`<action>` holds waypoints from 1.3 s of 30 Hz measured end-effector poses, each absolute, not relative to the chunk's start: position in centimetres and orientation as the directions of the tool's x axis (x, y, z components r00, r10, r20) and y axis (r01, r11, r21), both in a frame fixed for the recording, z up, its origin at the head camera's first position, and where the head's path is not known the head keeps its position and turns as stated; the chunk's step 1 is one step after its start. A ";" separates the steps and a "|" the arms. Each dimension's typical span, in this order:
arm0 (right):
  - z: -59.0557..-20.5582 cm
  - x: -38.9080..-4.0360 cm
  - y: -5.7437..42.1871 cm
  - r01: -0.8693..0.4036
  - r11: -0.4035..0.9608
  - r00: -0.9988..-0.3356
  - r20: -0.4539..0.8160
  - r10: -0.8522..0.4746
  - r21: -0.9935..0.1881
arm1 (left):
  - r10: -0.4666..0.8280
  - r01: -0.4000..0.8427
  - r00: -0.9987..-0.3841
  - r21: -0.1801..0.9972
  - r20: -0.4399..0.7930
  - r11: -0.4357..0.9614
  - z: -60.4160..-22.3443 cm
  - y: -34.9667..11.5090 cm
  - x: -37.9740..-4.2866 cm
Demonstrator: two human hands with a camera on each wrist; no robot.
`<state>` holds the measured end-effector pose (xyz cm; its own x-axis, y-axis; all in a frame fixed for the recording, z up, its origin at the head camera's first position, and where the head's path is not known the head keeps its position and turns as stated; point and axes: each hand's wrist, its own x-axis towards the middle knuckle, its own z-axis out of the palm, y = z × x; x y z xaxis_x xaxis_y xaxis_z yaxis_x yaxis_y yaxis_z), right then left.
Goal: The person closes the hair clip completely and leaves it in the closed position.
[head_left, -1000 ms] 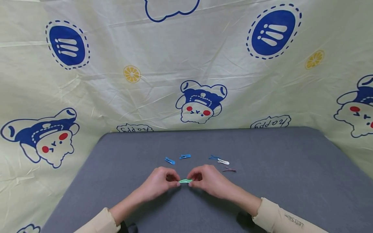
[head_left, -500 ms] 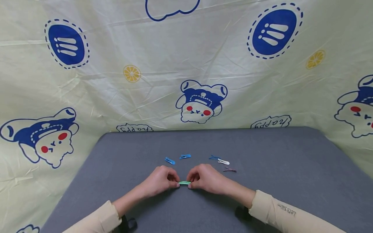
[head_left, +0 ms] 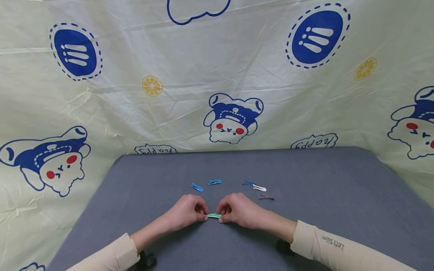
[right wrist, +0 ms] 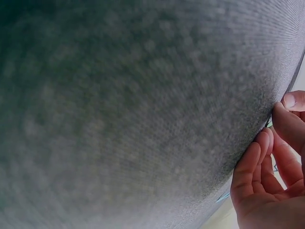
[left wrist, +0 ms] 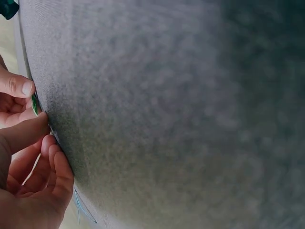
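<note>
The green clip you are holding is looking smooth, slightly glossy; the grey cloth is appearing matt, finely rough; the far, creased, plastic-looking sheet is shining softly.

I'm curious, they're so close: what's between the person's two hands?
A green clip, its ends pinched by the left hand and right hand; the head view shows it.
</note>
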<state>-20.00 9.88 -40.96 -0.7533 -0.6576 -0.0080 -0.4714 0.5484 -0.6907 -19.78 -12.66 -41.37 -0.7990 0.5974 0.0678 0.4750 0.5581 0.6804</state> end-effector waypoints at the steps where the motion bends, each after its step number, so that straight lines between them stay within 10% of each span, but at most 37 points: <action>1: -41.0 -20.0 9.9 -0.474 0.548 -0.752 -0.007 -0.660 -0.689 | 0.597 0.477 -0.799 0.679 0.070 0.558 -41.4 -12.7 -19.8; 39: -38.2 -24.7 11.2 -0.498 0.597 -0.804 0.077 -0.590 -0.629 | 0.469 0.447 -0.871 0.636 0.147 0.629 -38.1 -13.6 -25.6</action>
<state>-24.69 11.24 -38.21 -0.8036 -0.5901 0.0769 -0.4985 0.5969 -0.6286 -25.56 -13.59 -38.13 -0.8707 0.4692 0.1473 0.4467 0.6293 0.6359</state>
